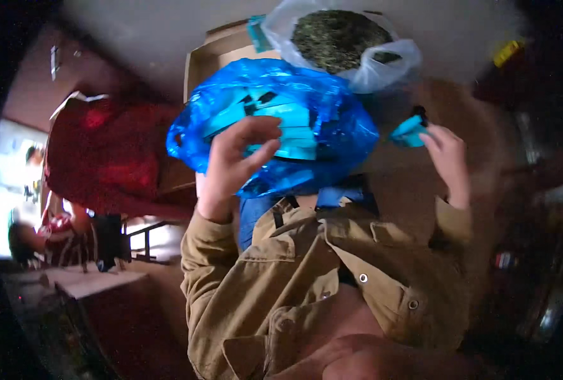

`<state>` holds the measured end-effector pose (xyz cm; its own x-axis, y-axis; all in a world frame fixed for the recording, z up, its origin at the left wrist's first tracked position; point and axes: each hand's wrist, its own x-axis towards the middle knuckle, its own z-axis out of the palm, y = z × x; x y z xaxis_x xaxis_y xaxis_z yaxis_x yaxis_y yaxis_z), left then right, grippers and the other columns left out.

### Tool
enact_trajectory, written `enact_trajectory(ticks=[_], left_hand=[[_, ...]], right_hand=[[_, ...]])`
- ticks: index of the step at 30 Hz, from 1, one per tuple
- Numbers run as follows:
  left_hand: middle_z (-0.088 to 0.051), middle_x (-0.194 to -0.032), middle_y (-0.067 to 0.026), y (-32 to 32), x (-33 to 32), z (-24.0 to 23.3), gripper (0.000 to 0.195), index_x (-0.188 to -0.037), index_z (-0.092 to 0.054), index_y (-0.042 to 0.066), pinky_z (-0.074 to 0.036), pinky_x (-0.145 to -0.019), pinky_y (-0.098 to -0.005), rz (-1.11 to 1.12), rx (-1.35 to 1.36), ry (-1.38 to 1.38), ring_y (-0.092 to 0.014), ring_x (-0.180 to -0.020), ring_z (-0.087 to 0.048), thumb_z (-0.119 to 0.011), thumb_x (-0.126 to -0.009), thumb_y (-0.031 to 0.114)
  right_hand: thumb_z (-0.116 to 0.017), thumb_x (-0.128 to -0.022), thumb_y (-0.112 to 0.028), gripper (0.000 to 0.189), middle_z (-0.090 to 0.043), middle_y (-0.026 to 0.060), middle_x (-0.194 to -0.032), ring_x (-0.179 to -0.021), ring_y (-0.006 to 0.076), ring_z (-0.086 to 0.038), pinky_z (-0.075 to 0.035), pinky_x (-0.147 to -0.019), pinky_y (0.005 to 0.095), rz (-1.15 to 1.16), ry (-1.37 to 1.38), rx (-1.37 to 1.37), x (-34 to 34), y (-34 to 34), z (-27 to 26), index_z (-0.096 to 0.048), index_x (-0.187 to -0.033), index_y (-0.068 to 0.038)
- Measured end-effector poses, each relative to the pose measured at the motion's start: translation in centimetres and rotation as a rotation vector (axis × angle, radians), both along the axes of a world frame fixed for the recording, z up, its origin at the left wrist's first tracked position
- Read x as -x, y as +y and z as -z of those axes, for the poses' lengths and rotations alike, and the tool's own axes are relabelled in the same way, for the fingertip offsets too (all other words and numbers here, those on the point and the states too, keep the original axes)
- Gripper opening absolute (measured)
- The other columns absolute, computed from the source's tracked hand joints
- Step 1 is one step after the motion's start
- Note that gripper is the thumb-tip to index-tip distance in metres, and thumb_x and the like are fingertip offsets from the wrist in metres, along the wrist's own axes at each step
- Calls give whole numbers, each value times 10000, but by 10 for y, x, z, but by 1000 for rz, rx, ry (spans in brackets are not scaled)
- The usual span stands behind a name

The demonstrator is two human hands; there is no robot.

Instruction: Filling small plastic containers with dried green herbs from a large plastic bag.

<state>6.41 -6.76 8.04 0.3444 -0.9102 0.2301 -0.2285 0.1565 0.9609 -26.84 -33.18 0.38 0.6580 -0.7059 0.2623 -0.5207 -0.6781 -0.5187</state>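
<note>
A blue plastic bag [343,133] lies spread in front of me, over my lap. Inside it are several turquoise packets [291,116], some with dark parts. My left hand [241,156] hovers over the near left side of the bag, fingers curved and thumb apart, with nothing seen in it. Out to the right of the bag, my right hand [445,149] pinches a turquoise packet [408,132] between thumb and fingers. A small dark piece [420,113] shows at that packet's top; blur hides what it is.
Beyond the blue bag stands an open cardboard box [196,66]. Beside it a translucent plastic bag [409,52] holds dried green plant matter [338,40]. Dark red cloth [105,152] covers something at left. Another person [58,232] is at the far left, near a bright opening.
</note>
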Motion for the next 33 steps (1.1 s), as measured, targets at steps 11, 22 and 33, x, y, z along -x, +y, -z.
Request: enact_trajectory(ticks=[11,22,33], left_hand=[[-601,-1030,-106,-33,69,-54,573,-1198,-629,32,-509,-704,-314,40,454,-584,-224,-801,-612,-856,-722,258],[-649,-803,-83,-33,-22,-62,143,-927,-701,46,-510,-611,-291,-314,331,-543,-169,-692,-635,-754,-793,54],[-725,-861,-55,-182,-279,-61,229,-1035,-711,16,-528,-681,-246,-490,152,-592,-92,-768,-641,-729,-871,175]], right_hand=[[-695,-728,75,192,-521,93,-723,-596,198,-511,-381,-529,321,-545,-215,251,-55,90,-172,-611,-886,7],[-631,-916,-9,170,-544,-12,-751,-634,59,-472,-382,-529,259,-510,-407,69,-82,66,-150,-660,-1083,1],[-599,-957,-80,119,-510,-26,-677,-631,42,-461,-363,-576,208,59,-308,-415,-13,-2,-32,-676,-994,2]])
